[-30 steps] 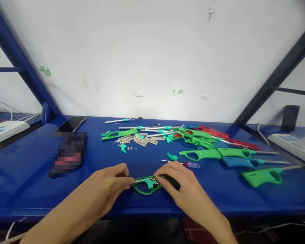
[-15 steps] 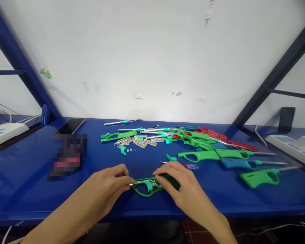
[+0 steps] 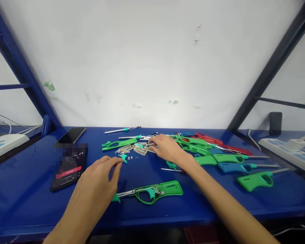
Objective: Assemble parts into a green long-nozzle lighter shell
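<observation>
An open green lighter half-shell (image 3: 157,191) with a teal trigger and a metal tube lies flat near the front edge of the blue table (image 3: 27,189). My left hand (image 3: 99,179) hovers just left of it, fingers spread, holding nothing. My right hand (image 3: 166,147) reaches back to the pile of small clear and metal parts (image 3: 139,149), its fingertips on them; whether it grips one is hidden. A small screwdriver (image 3: 171,169) lies partly under my right forearm.
Finished green, blue and red lighters (image 3: 231,159) lie in a group at the right. A green shell (image 3: 118,144) and metal tubes (image 3: 120,130) lie at the back. Two phones (image 3: 68,166) rest at the left. Blue frame struts rise on both sides; power strips (image 3: 289,149) sit beyond them.
Both hands have let go of the green half-shell. My right hand moved back to the parts pile. My left hand lifted off to the left. The view tilted up slightly.
</observation>
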### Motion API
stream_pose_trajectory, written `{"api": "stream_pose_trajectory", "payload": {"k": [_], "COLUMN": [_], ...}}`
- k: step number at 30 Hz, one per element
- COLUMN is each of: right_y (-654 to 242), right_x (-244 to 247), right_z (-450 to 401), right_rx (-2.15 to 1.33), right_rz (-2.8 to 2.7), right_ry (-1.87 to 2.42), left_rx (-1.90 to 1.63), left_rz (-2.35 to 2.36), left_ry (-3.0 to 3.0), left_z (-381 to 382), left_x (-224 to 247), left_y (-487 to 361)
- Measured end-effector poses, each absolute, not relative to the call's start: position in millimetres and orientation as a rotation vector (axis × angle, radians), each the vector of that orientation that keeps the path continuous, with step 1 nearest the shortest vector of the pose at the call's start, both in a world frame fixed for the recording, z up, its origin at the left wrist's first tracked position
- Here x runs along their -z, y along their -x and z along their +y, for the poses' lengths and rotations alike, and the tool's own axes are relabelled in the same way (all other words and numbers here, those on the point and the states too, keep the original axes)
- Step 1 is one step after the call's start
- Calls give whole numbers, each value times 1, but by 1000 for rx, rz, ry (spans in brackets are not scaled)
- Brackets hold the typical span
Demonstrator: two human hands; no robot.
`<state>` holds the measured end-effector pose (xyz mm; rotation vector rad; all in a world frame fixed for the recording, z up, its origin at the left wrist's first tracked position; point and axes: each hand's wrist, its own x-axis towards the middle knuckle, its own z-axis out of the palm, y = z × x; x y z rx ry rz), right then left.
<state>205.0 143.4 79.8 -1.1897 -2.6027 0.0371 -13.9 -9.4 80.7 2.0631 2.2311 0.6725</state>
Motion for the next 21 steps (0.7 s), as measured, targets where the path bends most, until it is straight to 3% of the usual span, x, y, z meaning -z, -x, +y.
{"api": "stream_pose_trajectory", "payload": {"k": [8, 14, 21], "right_y": [-202, -203, -205], "right_x": [-73, -70, -64], "right_z": [142, 142, 142], "right_rx": [-4, 13, 114], "right_rz": [-2666, -2656, -2593], "right_ry": [1261, 1295, 1288], "left_rx": [-364, -140, -149], "left_rz": [2212, 2207, 2125], "left_ry": [-2079, -2151, -2144], "left_z": [26, 59, 68], "left_x": [-115, -103, -87], "left_y": [-19, 8, 25]}}
